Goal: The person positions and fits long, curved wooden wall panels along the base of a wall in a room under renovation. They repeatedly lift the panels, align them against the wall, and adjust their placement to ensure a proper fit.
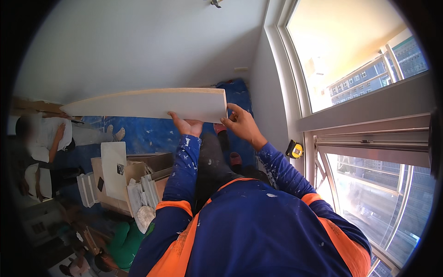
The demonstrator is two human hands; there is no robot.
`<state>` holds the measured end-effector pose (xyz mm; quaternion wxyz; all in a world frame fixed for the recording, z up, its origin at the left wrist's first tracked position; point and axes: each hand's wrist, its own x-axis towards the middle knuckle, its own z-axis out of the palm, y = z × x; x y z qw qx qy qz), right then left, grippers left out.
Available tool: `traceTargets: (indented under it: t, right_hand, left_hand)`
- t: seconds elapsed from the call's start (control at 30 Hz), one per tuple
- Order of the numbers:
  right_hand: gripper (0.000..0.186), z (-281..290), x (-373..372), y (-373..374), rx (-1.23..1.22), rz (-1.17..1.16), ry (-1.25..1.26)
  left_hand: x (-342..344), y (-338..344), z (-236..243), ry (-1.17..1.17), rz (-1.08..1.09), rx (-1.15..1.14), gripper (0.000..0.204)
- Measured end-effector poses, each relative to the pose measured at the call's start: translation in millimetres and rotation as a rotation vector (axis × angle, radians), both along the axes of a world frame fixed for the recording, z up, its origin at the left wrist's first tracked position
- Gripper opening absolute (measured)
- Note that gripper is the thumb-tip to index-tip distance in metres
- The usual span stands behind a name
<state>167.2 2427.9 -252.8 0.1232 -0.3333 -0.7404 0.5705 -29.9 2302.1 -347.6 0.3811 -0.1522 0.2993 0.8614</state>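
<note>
A long white panel (pixel 152 105) with a pale, wood-coloured edge stretches from the far left to its squared end near the window wall. My left hand (pixel 186 125) is turned palm up at the panel's lower edge, thumb against the white face, with the other fingers partly hidden. At the right-hand end, my right hand (pixel 241 123) has its curled index finger and thumb on the panel's corner. Paint specks mark both of my blue sleeves.
A yellow and black tape measure (pixel 294 149) sits on the sill beside the window. Blue sheeting (pixel 147 136) covers the floor. Cardboard and white offcuts (pixel 115 180) are piled at left. A person in white (pixel 50 134) is near the panel's far end; others are lower left.
</note>
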Motion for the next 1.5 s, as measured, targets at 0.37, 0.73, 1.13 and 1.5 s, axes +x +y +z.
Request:
traceTargets:
  t: [0.37,0.73,1.13,1.5]
  right_hand:
    - [0.052,-110,-137,49,-0.088,-0.094,-0.275]
    - [0.036,-176,-244,109,-0.148,-0.103,-0.287]
    - [0.034,-272,-297,271,-0.019,0.219,-0.133]
    - [0.032,-464,-301,364,-0.254,0.269,0.008]
  left_hand:
    - [-96,46,-108,-0.109,0.081,-0.023,0.099]
    - [-194,98,-192,-0.279,0.238,-0.009,0.104]
    - [-243,220,-265,-0.254,0.362,0.010,0.107]
    - [-245,296,-443,-0.160,0.493,-0.011,0.101]
